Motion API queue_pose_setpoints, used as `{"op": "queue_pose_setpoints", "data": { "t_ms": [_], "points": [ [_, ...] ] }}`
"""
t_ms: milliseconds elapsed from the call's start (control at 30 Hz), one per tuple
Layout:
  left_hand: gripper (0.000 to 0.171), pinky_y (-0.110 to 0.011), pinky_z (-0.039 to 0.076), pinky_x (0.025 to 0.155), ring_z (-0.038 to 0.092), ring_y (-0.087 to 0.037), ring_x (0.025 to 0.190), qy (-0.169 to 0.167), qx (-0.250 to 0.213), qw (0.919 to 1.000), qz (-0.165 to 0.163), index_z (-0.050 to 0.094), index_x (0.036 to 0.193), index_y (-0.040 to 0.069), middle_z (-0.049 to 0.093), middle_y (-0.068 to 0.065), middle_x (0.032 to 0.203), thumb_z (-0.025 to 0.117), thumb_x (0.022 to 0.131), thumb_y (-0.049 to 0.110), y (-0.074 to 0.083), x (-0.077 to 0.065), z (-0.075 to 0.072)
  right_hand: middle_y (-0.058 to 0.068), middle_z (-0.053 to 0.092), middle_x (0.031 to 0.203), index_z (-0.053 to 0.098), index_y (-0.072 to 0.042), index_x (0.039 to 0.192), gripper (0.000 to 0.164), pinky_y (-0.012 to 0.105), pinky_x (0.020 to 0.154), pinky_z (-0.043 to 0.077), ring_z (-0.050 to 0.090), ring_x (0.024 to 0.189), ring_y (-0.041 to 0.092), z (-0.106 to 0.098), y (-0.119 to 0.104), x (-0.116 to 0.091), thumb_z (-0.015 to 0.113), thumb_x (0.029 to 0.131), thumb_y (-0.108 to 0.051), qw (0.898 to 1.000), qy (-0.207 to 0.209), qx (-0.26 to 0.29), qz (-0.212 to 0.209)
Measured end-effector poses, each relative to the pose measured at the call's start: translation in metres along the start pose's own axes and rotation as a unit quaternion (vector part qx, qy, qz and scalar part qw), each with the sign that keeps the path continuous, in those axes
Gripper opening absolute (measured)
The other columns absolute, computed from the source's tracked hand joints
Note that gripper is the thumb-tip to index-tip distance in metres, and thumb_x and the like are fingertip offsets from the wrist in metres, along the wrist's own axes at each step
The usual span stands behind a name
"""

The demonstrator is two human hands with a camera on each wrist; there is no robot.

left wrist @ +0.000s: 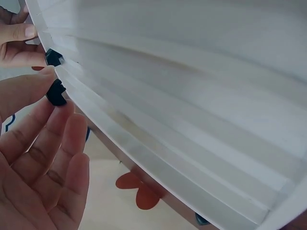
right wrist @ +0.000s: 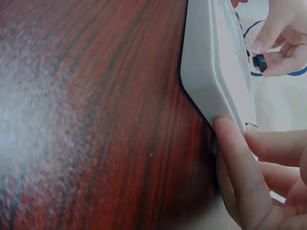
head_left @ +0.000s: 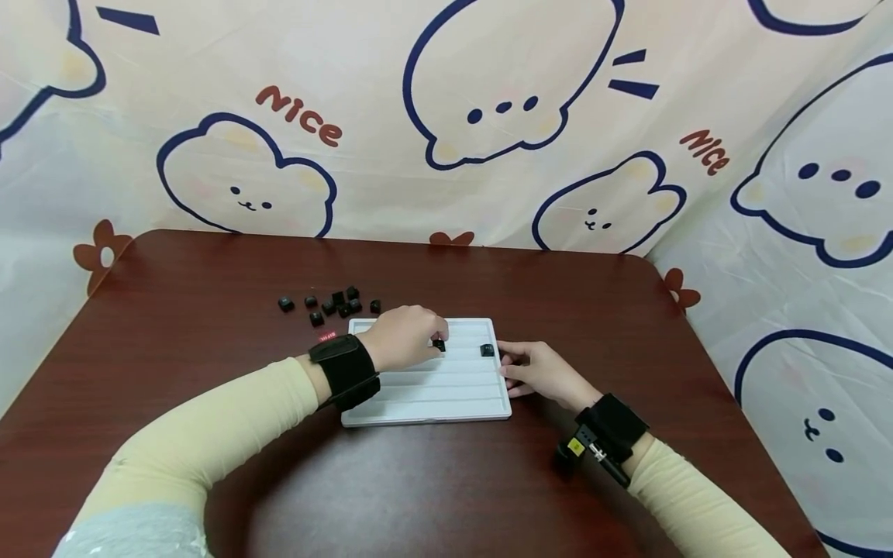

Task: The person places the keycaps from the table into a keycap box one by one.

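My left hand (head_left: 408,337) is over the upper part of a white ridged tray (head_left: 418,403). Its thumb and fingertips pinch a small black keycap-like piece (left wrist: 56,93), which has a notched underside. In the right wrist view the same piece (right wrist: 259,63) shows between the fingertips. A second black piece (head_left: 487,350) sits on the tray near its right edge. My right hand (head_left: 544,372) is at that edge, its fingertips touching the tray's side. The right wrist view shows one fingertip against the tray's outer wall (right wrist: 204,72).
Several similar black pieces (head_left: 338,297) lie loosely on the brown table (head_left: 558,302) beyond the tray's upper left corner. A small red piece with pale marks (head_left: 327,337) lies by that corner. Behind the table hangs a printed cloth (head_left: 377,194).
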State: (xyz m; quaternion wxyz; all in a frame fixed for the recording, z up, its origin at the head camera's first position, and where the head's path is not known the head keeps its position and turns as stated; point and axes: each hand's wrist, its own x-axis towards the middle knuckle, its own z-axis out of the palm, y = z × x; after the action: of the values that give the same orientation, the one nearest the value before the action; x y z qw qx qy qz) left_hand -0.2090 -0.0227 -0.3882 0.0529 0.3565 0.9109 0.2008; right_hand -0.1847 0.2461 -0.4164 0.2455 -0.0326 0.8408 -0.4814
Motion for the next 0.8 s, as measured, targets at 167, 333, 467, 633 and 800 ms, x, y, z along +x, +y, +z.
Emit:
{"op": "queue_pose_setpoints", "data": {
  "t_ms": [167, 333, 467, 633, 800],
  "points": [
    [0.015, -0.036, 0.056, 0.084, 0.069, -0.017, 0.096, 0.002, 0.010, 0.9999, 0.011, 0.078, 0.105, 0.010, 0.075, -0.003, 0.105, 0.080, 0.091, 0.014, 0.003, 0.004, 0.002, 0.015, 0.055, 0.106, 0.042, 0.008, 0.152, 0.054, 0.033, 0.069, 0.060, 0.063, 0.078, 0.018, 0.000, 0.000, 0.002, 0.060, 0.101, 0.004, 1.000, 0.000, 0.006, 0.001],
    [0.015, -0.035, 0.056, 0.083, 0.068, -0.016, 0.095, -0.003, 0.012, 0.9998, 0.016, 0.078, 0.107, 0.010, 0.075, -0.003, 0.103, 0.079, 0.092, 0.013, 0.005, 0.010, 0.006, 0.016, 0.055, 0.107, 0.042, 0.008, 0.152, 0.054, 0.033, 0.070, 0.060, 0.063, 0.078, 0.017, 0.001, -0.002, 0.001, 0.060, 0.101, 0.004, 1.000, 0.001, 0.000, 0.003],
    [0.017, -0.034, 0.056, 0.081, 0.068, -0.015, 0.092, -0.004, 0.005, 0.9998, 0.017, 0.078, 0.108, 0.010, 0.075, -0.003, 0.102, 0.079, 0.092, 0.014, 0.008, 0.015, 0.008, 0.016, 0.055, 0.107, 0.042, 0.009, 0.151, 0.054, 0.034, 0.070, 0.060, 0.063, 0.077, 0.018, 0.000, -0.003, 0.000, 0.060, 0.101, 0.003, 1.000, 0.000, -0.001, -0.003],
    [0.018, -0.034, 0.056, 0.082, 0.068, -0.015, 0.091, -0.009, -0.010, 0.9996, 0.025, 0.078, 0.110, 0.009, 0.075, -0.004, 0.102, 0.078, 0.093, 0.013, 0.012, 0.021, 0.010, 0.015, 0.055, 0.105, 0.043, 0.008, 0.151, 0.053, 0.034, 0.069, 0.060, 0.063, 0.076, 0.017, -0.001, -0.003, 0.000, 0.060, 0.101, 0.004, 1.000, 0.006, 0.002, 0.004],
    [0.017, -0.034, 0.055, 0.082, 0.068, -0.015, 0.093, -0.017, -0.012, 0.9995, 0.024, 0.078, 0.110, 0.009, 0.075, -0.003, 0.102, 0.077, 0.093, 0.012, 0.014, 0.022, 0.011, 0.015, 0.056, 0.105, 0.043, 0.008, 0.151, 0.053, 0.034, 0.069, 0.060, 0.063, 0.077, 0.017, 0.000, -0.002, -0.002, 0.061, 0.101, 0.004, 1.000, 0.004, 0.006, 0.002]
  ]
}}
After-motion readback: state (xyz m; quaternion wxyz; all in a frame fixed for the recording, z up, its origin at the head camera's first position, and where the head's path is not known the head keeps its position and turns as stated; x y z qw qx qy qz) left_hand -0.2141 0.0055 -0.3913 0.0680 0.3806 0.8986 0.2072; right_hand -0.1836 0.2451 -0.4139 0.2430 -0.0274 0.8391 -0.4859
